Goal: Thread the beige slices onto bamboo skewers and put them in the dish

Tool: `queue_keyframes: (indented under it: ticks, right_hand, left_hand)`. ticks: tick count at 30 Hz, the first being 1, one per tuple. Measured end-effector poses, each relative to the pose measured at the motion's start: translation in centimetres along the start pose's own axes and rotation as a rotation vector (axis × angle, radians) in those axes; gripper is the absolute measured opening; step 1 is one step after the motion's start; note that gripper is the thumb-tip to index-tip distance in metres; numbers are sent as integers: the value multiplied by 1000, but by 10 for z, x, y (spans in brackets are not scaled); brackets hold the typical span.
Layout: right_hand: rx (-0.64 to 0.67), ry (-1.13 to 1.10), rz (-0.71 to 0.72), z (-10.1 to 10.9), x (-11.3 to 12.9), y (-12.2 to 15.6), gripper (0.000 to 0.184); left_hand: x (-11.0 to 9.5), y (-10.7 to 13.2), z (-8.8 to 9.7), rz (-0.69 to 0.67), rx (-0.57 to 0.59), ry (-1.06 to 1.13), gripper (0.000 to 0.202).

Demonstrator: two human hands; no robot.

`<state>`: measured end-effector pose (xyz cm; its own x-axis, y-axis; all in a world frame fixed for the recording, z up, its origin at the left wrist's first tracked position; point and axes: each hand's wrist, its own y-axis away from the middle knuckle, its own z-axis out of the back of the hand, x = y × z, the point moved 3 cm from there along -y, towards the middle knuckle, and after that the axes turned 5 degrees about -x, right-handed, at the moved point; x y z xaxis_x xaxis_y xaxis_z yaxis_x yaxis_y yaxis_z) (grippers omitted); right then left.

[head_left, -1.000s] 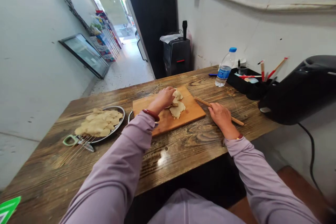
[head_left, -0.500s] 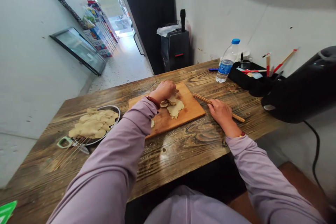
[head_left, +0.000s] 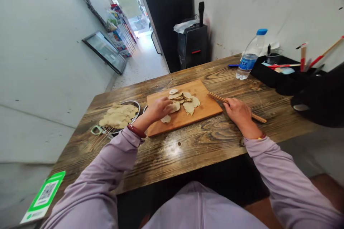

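Note:
On a wooden cutting board (head_left: 161, 128) lie several thin, pale slices (head_left: 190, 105) that look like potato. My left hand (head_left: 159, 110) is over the board's left part, its fingers closed at the edge of a pale slice (head_left: 175, 106); the fingertips are partly hidden. To the right of the board, my right hand (head_left: 238, 112) is wrapped round a bundle of thin wooden skewers (head_left: 259, 118) lying on the table. A metal pan (head_left: 139, 109) at the left holds a heap of pale slices (head_left: 118, 114) threaded on skewers (head_left: 99, 141).
A green-handled tool (head_left: 96, 130) lies by the pan. At the back right stand a water bottle (head_left: 248, 61) and a black organizer (head_left: 264, 73) with pens. A green QR-code card (head_left: 45, 195) is at the table's left corner. A black speaker (head_left: 194, 44) stands beyond the table.
My left hand has moved left and nearer across the board, uncovering more slices. The right hand stays on the skewers. The view has shifted left.

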<state>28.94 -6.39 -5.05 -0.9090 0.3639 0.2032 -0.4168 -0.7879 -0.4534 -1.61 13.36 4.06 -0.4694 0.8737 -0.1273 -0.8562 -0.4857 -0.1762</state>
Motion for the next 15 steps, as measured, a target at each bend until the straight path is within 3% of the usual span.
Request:
queue_keyframes:
  ticks: [3,6,9,12,15]
  right_hand:
    - [-6,2,-1,-1,-1,1,22]
    - [-1,5,4,-3,-3,1,22]
    - [-6,11,0,-4,-4,0,23]
    - [-23,14,0,-5,-5,-2,24]
    - [-28,12,5,-5,-6,-3,25]
  left_hand:
    - [23,-22,6,156,-173,53,33]
    - [35,-52,-1,240,-112,95,38]
    - [32,-76,-14,179,-85,136,46]
    - [30,-89,-24,196,-84,199,31]
    - [34,-92,-23,246,-133,199,26]
